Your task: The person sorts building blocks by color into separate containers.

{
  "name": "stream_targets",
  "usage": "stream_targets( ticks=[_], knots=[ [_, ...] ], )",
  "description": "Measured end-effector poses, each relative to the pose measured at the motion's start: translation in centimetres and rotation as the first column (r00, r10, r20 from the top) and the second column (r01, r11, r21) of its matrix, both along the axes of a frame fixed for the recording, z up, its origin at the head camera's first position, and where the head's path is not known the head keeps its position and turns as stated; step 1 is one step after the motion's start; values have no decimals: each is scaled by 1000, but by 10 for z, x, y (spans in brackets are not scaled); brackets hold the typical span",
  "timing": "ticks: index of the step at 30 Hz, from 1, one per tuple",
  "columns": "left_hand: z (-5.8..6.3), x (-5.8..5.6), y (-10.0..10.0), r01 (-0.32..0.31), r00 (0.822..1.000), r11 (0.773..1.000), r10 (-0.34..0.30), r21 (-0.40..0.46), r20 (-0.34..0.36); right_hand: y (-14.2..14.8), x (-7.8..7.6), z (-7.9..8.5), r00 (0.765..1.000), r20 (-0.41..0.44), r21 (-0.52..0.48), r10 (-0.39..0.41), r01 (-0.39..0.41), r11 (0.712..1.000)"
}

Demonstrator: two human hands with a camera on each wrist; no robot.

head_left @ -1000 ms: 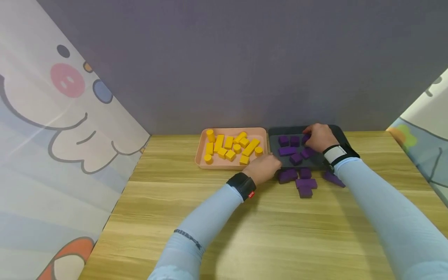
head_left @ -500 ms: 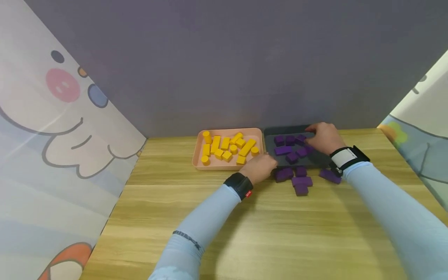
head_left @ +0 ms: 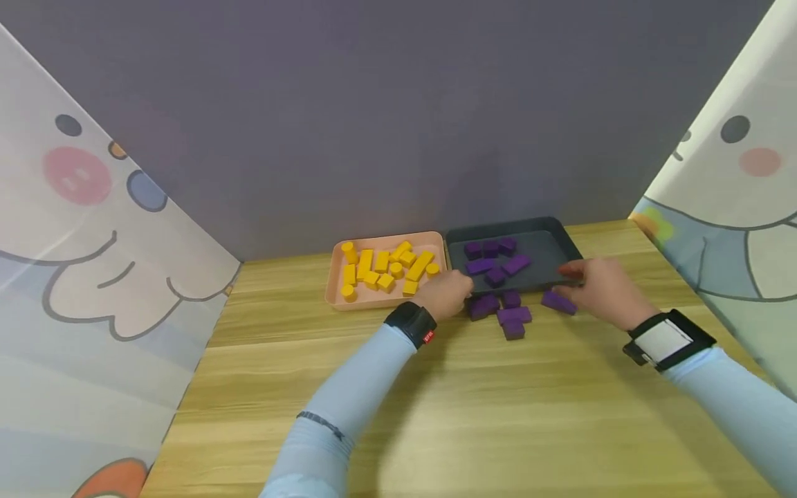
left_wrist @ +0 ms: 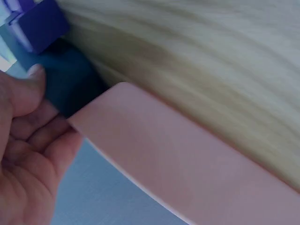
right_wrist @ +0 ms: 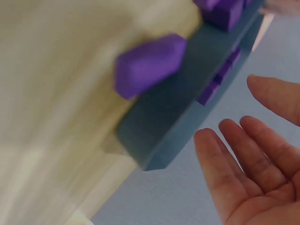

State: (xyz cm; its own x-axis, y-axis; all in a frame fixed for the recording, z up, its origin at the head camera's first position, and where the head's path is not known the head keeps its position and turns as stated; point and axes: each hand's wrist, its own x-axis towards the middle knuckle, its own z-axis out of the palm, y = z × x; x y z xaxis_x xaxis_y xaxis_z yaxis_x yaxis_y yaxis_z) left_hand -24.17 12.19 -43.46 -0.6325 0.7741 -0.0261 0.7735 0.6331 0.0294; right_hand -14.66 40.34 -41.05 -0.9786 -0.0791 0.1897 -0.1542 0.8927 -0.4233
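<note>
In the head view my left hand (head_left: 443, 296) is at the near left corner of a dark tray (head_left: 551, 250). The left wrist view shows its thumb on the outside of the dark tray's wall (left_wrist: 70, 77), the fingers curled over the rim. My right hand (head_left: 602, 292) hovers by the tray's near right corner with nothing in it, thumb and fingers apart. Just left of its fingertips, a long purple block (head_left: 559, 302) lies on the table. Several purple blocks (head_left: 481, 266) sit inside the dark tray, mostly on its left side.
A peach tray (head_left: 389, 302) full of yellow blocks (head_left: 365, 265) stands against the dark tray's left side. More purple blocks (head_left: 514, 315) cluster on the wooden table (head_left: 486, 415) before the dark tray. A grey wall (head_left: 398, 138) rises behind both trays.
My right hand has let go of a purple block in the dark tray and drawn back toward the near right corner. The left hand stays at the tray; the head view has turned right.
</note>
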Motion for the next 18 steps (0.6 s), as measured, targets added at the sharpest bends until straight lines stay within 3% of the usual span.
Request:
stream_targets(
  ticks=[3,7,11,18],
  knots=[
    [7,1,-3,-20,1000,1000,20,-3,14,-1,7,-8,999,34,22,20,-21,1000],
    [12,6,-1,-4,999,999,3,-34,-32,-1,9,-20,997,71,53,32,-36,998],
    [8,10,5,18,997,997,-24,-78,-77,2,9,-33,996,89,67,22,-28,997],
    [-1,15,6,31,983,996,-45,-81,-176,0,9,-51,995,103,70,10,-17,997]
  ],
)
